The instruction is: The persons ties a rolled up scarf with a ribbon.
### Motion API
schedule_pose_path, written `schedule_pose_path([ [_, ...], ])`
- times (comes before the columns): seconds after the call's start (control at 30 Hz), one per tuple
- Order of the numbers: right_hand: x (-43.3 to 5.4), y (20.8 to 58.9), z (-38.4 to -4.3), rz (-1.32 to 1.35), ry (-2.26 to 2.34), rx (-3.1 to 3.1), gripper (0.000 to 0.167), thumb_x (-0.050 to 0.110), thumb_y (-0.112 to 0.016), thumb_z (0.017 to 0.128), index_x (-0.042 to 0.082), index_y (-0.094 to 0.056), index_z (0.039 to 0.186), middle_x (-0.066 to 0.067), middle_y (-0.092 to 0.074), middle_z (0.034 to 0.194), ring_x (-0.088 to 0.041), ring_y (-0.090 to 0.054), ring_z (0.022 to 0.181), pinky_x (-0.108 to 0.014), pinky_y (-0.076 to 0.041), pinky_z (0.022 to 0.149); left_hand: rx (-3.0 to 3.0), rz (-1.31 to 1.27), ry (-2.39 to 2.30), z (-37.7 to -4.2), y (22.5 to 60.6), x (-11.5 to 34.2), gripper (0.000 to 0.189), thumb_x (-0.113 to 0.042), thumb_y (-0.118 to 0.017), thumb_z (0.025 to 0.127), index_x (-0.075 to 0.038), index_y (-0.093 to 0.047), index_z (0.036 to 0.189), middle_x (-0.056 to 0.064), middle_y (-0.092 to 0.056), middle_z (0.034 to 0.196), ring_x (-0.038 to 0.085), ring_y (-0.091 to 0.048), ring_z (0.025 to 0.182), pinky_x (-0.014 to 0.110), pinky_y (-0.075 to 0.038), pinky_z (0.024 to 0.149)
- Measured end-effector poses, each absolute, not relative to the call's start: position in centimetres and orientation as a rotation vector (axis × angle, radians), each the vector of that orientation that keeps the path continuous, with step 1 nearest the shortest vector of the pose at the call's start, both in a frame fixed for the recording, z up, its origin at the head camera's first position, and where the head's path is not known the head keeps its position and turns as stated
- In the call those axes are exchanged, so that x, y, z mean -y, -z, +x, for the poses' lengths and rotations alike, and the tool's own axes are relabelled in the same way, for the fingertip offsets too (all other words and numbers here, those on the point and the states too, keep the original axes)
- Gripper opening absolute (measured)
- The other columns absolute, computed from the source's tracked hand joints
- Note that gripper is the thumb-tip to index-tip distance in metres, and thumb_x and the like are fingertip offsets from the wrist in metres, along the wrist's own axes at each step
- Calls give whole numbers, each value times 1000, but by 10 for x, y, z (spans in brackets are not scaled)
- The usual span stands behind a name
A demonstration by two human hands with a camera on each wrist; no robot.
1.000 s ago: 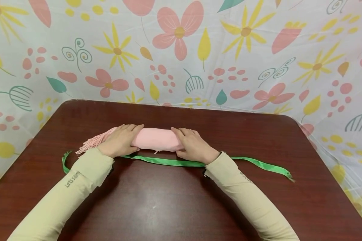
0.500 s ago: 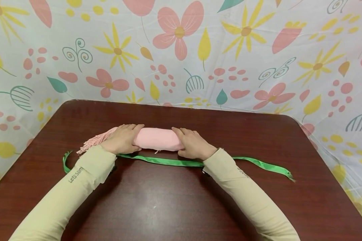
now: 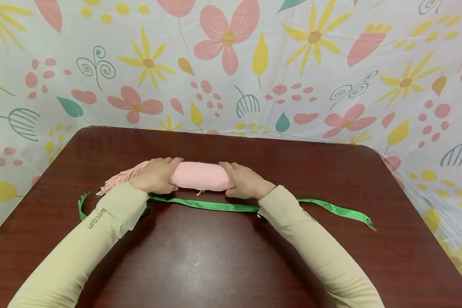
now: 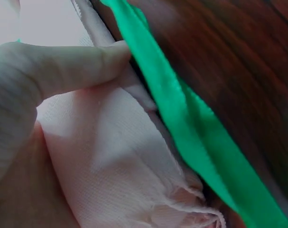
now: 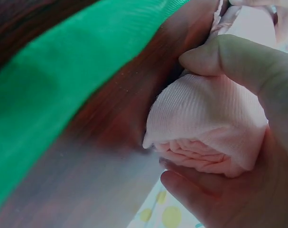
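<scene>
Counter (image 3: 200, 265): dark and glossy, with the action set toward its far half.
Ribbon (image 3: 215, 205): green, stretched left to right beneath both wrists, just on the person's side of the roll (image 3: 200, 176) and nearly parallel to it!
Roll: pink cloth on the counter, squarely between the hands, long axis left to right, ahead of the person.
Hands: apart, both clamped on the roll, left hand (image 3: 155, 176) at the left end, right hand (image 3: 246, 180) at the right; neither is nearer!
Fringe (image 3: 119, 179): pink strands spilling out beyond the left hand.
Left thumb (image 4: 87, 69): tip right by the ribbon's edge; touching or not, can't tell.
</scene>
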State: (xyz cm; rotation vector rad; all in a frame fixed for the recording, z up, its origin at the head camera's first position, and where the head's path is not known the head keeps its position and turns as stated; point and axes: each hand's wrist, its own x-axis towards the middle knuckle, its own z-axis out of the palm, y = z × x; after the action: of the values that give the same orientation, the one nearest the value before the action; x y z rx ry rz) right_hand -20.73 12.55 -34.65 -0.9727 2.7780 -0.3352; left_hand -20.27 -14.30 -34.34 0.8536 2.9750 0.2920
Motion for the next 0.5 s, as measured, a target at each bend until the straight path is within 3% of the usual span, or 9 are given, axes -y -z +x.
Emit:
schedule_pose_path([
  [0.23, -124, 344, -210, -944, 333, -2773, 72, 14, -71, 78, 3, -36, 140, -19, -56, 120, -31, -59, 101, -43, -49, 89, -2921, 738, -223, -205, 340, 142, 62, -4, -69, 67, -2, -48, 125, 18, -60, 107, 36, -58, 101, 50, -44, 91],
  [0.5, -121, 341, -212, -948, 288, -2801, 60, 13, -74, 73, 2, -46, 125, -16, -60, 107, -28, -60, 88, -39, -51, 80, -2888, 604, -139, -208, 336, 145, 60, -9, -74, 68, -1, -49, 122, 21, -56, 109, 40, -57, 97, 53, -44, 89],
])
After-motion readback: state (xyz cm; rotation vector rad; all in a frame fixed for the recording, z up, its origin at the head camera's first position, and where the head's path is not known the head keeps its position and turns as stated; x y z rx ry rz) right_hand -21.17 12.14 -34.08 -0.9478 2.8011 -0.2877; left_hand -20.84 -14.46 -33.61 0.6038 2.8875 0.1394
